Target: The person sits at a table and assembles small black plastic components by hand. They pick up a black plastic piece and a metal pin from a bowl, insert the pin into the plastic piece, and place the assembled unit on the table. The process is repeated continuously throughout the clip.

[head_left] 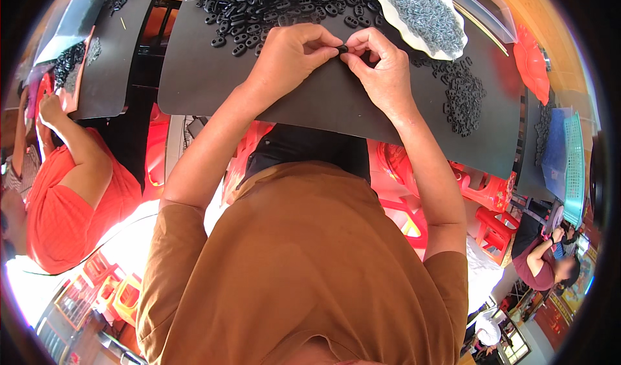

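Observation:
Both my hands meet above the near part of the dark table [323, 114]. My left hand [284, 58] pinches a small black oval plastic piece [343, 49] between thumb and forefinger. From the other side, the thumb and forefinger of my right hand [385, 71] close on the same piece. My fingertips partly hide it. Beyond my left hand spreads a large heap of black oval pieces with two holes [278, 3]. A scalloped cream dish [442, 55] full of tiny silvery pieces [424, 16] stands past my right hand. Smaller black parts [464, 103] lie piled to its right.
A red scalloped dish [532, 64] and a turquoise basket [573, 171] are at the far right. On the left, a person in a red-orange top [90, 197] sits at another table [110, 61]. Red stools [497, 232] stand below, and another person [543, 261] is at lower right.

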Demonstrator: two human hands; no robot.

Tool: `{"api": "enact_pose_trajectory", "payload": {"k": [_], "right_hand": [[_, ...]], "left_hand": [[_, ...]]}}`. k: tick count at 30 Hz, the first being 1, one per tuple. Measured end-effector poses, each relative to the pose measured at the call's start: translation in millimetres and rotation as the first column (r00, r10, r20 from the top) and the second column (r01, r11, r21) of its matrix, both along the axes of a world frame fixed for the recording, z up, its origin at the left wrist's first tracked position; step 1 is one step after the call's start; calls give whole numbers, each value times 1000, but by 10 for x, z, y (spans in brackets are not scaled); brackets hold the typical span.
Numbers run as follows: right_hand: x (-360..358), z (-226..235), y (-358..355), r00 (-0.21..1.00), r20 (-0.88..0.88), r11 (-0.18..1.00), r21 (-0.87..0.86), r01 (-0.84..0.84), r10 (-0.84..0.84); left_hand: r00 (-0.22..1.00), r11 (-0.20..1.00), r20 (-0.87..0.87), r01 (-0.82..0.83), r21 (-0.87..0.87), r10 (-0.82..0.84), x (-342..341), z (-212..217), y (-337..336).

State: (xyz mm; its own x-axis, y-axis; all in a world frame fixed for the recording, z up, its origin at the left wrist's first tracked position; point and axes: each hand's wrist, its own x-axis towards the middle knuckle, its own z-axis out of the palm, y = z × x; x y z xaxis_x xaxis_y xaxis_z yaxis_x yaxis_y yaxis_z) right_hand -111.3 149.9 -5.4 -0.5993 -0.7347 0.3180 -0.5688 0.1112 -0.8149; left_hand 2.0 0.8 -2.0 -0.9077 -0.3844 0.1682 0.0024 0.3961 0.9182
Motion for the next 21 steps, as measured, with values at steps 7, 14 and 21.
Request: {"api": "enact_pose_trajectory", "payload": {"k": [7, 14, 21], "right_hand": [[-5, -27, 1, 995, -101, 1000, 1, 14, -14], [16, 7, 9, 993, -119, 999, 13, 29, -27], [-8, -45, 29, 981, -192, 1000, -30, 3, -9]], "left_hand": [[998, 994, -58, 27, -107, -33, 8, 3, -8], [996, 979, -68, 41, -202, -56, -7, -32, -49], [994, 970, -78, 53, -239, -74, -2, -14, -53]]}}
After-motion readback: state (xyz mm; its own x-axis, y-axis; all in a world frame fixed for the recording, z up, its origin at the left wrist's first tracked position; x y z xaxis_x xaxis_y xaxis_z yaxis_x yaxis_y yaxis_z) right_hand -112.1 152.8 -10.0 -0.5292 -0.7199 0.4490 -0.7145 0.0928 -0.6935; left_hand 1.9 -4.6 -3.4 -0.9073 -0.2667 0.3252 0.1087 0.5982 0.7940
